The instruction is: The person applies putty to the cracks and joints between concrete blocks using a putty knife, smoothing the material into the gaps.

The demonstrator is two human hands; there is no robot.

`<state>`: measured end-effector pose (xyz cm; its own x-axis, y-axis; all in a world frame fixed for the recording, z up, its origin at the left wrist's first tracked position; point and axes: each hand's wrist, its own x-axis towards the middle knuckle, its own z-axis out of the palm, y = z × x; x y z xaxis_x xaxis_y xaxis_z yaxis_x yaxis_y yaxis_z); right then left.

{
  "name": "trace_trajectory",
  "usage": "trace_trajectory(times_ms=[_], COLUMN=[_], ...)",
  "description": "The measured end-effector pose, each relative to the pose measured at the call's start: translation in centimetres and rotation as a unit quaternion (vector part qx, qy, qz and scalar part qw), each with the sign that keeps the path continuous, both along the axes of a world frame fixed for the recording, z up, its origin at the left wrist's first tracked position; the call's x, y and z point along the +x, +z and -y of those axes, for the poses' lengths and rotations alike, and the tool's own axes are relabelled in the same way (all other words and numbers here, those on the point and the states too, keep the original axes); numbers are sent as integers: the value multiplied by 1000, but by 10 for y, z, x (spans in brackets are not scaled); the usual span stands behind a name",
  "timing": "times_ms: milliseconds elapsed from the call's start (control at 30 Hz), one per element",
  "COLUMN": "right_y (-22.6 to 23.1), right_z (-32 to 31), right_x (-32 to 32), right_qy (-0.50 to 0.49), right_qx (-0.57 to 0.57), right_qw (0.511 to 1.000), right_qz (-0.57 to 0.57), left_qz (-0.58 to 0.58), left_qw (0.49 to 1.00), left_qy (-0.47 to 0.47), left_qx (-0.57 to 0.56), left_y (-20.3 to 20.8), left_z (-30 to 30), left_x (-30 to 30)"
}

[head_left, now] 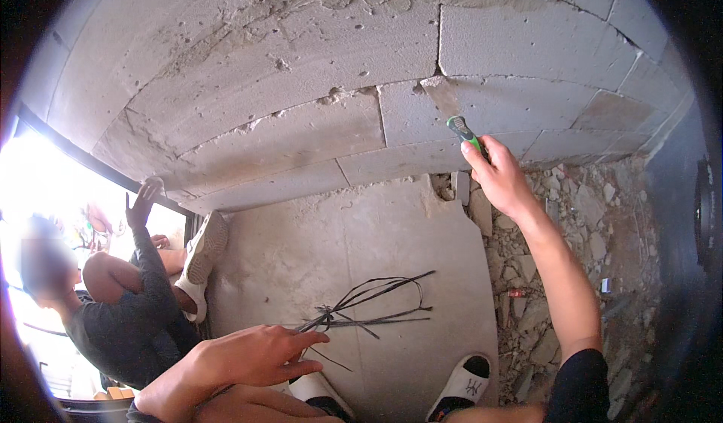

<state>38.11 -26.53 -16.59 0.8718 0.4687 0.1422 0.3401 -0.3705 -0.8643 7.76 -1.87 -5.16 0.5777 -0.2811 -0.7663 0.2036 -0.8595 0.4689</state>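
My right hand point(497, 173) is closed around the green and black handle of a putty knife point(461, 127). The knife's broad metal blade lies against the grey block wall point(316, 114), just below a vertical joint between blocks, with some pale mortar at its tip. Down at the lower left, my left hand point(256, 355) hovers over my bent leg, its thumb and forefinger apart and nothing visible between them. Past its fingertips, a knotted bundle of thin black strips point(327, 316) lies on the bare floor slab point(279, 250).
Broken rubble point(595, 235) fills the strip of ground at the right, beside the slab's jagged edge. My slippers point(461, 385) rest at the slab's near side. Another person point(128, 310) in dark clothing sits at the left by a bright opening, one hand raised to the wall.
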Motion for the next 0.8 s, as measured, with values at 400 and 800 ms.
trace_trajectory(times_ms=[400, 800], right_y=[53, 85], right_z=[-5, -17], right_x=[-12, -6], right_qy=[-18, -38], right_qx=[156, 250], right_qw=[960, 951], right_qz=[-233, -177], left_qz=[15, -6], left_qw=[1000, 1000], left_qy=[-5, -1], left_qx=[-7, 1], left_y=[3, 1], left_z=[-1, 3], left_x=[-5, 0])
